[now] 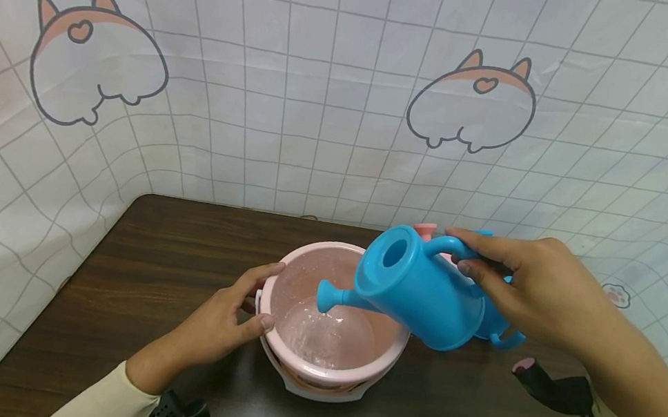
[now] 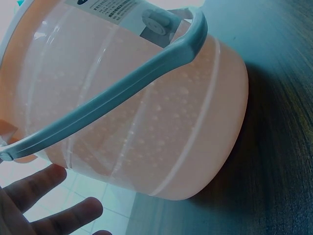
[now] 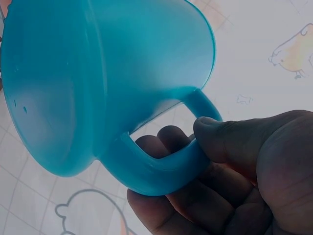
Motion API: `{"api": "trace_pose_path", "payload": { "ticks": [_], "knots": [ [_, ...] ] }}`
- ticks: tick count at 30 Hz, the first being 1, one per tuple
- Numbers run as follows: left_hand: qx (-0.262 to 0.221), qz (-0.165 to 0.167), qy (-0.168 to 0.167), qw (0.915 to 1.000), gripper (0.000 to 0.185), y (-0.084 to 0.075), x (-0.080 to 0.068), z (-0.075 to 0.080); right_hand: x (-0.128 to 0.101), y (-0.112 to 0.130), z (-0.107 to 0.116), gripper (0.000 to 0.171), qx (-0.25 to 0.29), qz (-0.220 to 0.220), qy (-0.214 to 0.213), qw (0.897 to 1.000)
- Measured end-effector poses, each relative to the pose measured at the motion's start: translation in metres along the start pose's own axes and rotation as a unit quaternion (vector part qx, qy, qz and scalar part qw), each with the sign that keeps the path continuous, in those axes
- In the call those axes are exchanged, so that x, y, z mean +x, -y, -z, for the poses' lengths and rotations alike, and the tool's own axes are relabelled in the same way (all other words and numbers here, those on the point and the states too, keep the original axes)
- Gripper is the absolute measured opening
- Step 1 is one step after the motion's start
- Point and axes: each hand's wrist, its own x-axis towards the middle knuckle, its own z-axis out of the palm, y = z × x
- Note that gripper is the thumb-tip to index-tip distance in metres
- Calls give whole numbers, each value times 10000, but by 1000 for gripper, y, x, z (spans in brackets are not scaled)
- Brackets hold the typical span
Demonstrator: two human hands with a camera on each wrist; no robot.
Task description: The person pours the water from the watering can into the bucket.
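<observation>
Over bucket (image 1: 337, 306) rim: watering can (image 1: 417, 292) spout, tilted.

I see the bucket (image 1: 335, 320) sitting on the table (image 1: 147, 248), in the middle. My left hand (image 1: 226, 320) is at its nine o'clock, touching the rim. The watering can (image 1: 418, 288) hangs at its two o'clock, held by my right hand (image 1: 524, 287), spout over the bucket.

Can't see pink thing (image 1: 425, 231) behind watering can (image 1: 424, 292); 2nd blue can (image 1: 497, 326) mostly hidden by my right hand (image 1: 539, 289); bucket (image 2: 146, 112) top cut off on left wrist view.
</observation>
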Motion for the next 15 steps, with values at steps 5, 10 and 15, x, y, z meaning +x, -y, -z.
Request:
{"api": "trace_pose_path", "payload": {
  "ticks": [5,10,15],
  "knots": [
    [-3,-8,2,10000,68,0,0,0,0,0,0,43,9,-11,-1,10000],
    [21,-11,-9,10000,68,0,0,0,1,1,0,43,-38,-44,60,10000],
    [18,25,17,10000,68,1,0,0,2,1,1,44,-82,-52,98,9999]
  ]
}}
